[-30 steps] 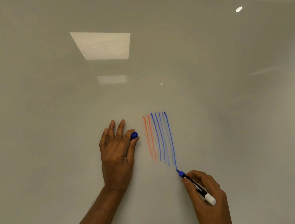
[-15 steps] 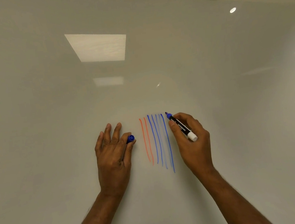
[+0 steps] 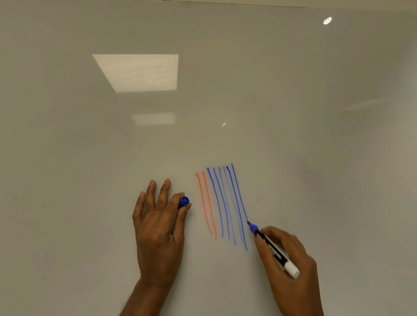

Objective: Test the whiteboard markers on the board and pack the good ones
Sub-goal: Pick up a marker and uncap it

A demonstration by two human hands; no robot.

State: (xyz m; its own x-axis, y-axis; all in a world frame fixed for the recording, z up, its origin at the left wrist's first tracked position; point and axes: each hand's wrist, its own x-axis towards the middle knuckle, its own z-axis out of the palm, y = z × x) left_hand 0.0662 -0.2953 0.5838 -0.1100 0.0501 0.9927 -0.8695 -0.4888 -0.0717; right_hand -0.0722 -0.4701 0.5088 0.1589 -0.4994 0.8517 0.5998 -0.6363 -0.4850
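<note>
Right hand (image 3: 291, 266): fingers curled round a whiteboard marker (image 3: 273, 250), gripping the black barrel mid-length. White butt end sticks out over the knuckles; blue tip points up and left, touching the whiteboard (image 3: 79, 194) at the lower part of the rightmost blue stroke.

Left hand (image 3: 158, 227): laid against the board, back toward the camera, long fingers straight and pointing up. Thumb and forefinger pinch a blue cap (image 3: 183, 201) at the hand's right edge.

Between the hands: two orange lines (image 3: 206, 206) nearest the cap, then several blue lines (image 3: 220, 207) to their right, all near-vertical and slightly slanted; some blue ones are fainter than others.

Upper board: reflection of a square ceiling light (image 3: 139, 72); a small bright spot at far upper right.
</note>
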